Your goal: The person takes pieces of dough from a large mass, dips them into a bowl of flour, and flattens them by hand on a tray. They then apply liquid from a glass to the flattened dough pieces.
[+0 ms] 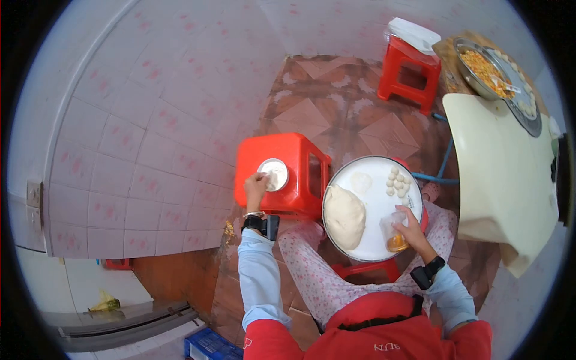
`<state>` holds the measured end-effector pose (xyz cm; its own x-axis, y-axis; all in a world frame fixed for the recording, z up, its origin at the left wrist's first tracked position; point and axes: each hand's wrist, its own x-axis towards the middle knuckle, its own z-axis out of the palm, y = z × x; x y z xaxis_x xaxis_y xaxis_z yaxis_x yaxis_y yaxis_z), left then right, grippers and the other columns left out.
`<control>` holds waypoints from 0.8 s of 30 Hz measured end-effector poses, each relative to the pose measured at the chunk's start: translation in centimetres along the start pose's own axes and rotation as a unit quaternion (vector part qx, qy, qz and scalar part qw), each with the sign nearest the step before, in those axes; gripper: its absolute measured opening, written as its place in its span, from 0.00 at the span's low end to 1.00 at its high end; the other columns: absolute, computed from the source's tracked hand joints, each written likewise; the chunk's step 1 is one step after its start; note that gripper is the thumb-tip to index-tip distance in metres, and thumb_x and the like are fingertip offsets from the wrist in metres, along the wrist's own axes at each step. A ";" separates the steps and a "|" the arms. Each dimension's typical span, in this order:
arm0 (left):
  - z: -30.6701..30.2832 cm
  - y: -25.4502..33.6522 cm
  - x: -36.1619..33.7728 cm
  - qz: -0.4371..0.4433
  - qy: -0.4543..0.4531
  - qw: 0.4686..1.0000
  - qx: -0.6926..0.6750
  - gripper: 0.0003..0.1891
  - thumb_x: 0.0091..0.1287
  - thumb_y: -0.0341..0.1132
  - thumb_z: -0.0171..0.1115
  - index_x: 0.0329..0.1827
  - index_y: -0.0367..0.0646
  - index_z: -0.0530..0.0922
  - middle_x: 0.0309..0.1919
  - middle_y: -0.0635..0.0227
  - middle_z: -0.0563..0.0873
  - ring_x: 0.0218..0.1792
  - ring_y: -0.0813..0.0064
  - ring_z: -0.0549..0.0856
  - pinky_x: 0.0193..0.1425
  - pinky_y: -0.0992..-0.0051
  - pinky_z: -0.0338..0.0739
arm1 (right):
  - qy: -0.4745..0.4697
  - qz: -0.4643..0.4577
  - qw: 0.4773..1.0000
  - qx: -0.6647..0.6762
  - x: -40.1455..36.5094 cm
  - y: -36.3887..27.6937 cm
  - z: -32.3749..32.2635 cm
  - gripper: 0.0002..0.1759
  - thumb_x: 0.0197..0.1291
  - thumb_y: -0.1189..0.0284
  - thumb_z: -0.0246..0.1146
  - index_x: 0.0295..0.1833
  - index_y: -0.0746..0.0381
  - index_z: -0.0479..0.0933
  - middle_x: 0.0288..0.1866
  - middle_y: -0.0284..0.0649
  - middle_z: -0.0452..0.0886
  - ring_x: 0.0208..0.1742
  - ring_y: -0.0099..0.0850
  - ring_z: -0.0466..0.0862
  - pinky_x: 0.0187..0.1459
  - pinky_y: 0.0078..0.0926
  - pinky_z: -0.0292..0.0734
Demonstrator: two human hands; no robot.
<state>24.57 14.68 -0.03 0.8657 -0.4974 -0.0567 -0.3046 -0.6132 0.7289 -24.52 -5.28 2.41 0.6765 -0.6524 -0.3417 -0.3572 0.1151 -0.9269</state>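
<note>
My left hand (pixel 256 187) reaches over the rim of a small white bowl (pixel 280 182) of white powder, its fingertips together in the bowl; what they pinch is too small to make out. The bowl stands on a red plastic stool (pixel 252 153). My right hand (pixel 409 227) is closed around a clear plastic cup (pixel 390 226) with something orange at one end, tilted over a round white tray (pixel 372 243). On this tray lie a large lump of dough (pixel 344 217), a flat dough round (pixel 361 182) and several small dough balls (pixel 398 182).
A second red stool (pixel 410 75) bears a white lidded container (pixel 414 35). To the right are a metal bowl (pixel 477 63) of orange filling with a spoon, a round tray (pixel 531 125) of small dough pieces, and a cream-coloured sheet (pixel 501 174). A tiled wall (pixel 144 144) rises on the left.
</note>
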 end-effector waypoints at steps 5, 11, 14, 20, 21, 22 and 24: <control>-2.0 4.3 -2.3 -0.059 -0.006 0.987 -0.147 0.12 0.61 0.34 0.67 0.43 0.36 0.85 0.27 0.67 0.87 0.24 0.82 0.82 0.25 0.80 0.73 | 0.012 0.009 0.999 0.040 -0.2 0.4 -0.1 0.31 0.60 0.68 0.66 0.67 0.63 0.66 0.61 0.46 0.73 0.62 0.34 0.73 0.65 0.27 0.66; -0.2 10.0 -7.8 -0.070 -0.104 0.972 -0.199 0.12 0.62 0.33 0.67 0.46 0.38 0.85 0.28 0.70 0.86 0.24 0.85 0.80 0.25 0.82 0.70 | 0.024 0.035 0.991 0.127 -1.5 -0.9 -0.6 0.31 0.62 0.67 0.65 0.68 0.61 0.65 0.60 0.45 0.74 0.60 0.31 0.74 0.61 0.27 0.70; 3.2 14.7 -13.0 -0.052 -0.186 0.953 -0.232 0.12 0.63 0.33 0.66 0.46 0.37 0.85 0.30 0.71 0.87 0.27 0.84 0.80 0.30 0.81 0.74 | 0.033 0.039 0.991 0.121 -1.6 0.5 -1.3 0.31 0.62 0.67 0.66 0.69 0.61 0.65 0.59 0.45 0.74 0.59 0.31 0.75 0.59 0.27 0.72; 13.7 15.7 -18.9 0.123 -0.240 0.961 -0.052 0.13 0.63 0.37 0.65 0.45 0.38 0.85 0.34 0.55 0.88 0.32 0.67 0.87 0.38 0.70 0.81 | 0.065 -0.012 0.993 0.103 -2.0 2.5 -2.6 0.31 0.61 0.68 0.67 0.68 0.61 0.66 0.57 0.44 0.76 0.58 0.31 0.76 0.59 0.27 0.72; 14.6 16.6 -20.2 0.139 -0.224 0.965 -0.007 0.13 0.64 0.39 0.63 0.43 0.39 0.85 0.35 0.54 0.88 0.34 0.61 0.87 0.41 0.66 0.81 | 0.074 -0.012 0.991 0.111 -2.5 1.9 -2.7 0.31 0.61 0.67 0.67 0.67 0.62 0.66 0.56 0.43 0.76 0.57 0.30 0.76 0.59 0.28 0.73; 15.4 17.4 -21.5 0.158 -0.202 0.966 0.037 0.13 0.65 0.40 0.60 0.42 0.39 0.85 0.36 0.52 0.87 0.36 0.55 0.86 0.44 0.63 0.80 | 0.080 -0.005 0.991 0.106 -2.4 2.7 -2.9 0.31 0.61 0.66 0.67 0.67 0.62 0.66 0.55 0.43 0.77 0.56 0.30 0.77 0.58 0.29 0.74; 17.2 17.4 -23.4 0.264 -0.214 0.932 0.126 0.11 0.68 0.38 0.54 0.35 0.41 0.80 0.34 0.54 0.83 0.38 0.52 0.83 0.43 0.55 0.78 | 0.109 -0.022 0.991 0.068 -1.8 4.7 -2.8 0.31 0.61 0.65 0.68 0.66 0.62 0.67 0.54 0.44 0.78 0.55 0.31 0.78 0.56 0.29 0.76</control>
<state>-7.81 5.04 2.24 0.3470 -0.9369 -0.0424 -0.7737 -0.3116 0.5516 -29.26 -5.63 -0.92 0.5291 -0.8037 -0.2722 -0.2301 0.1728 -0.9577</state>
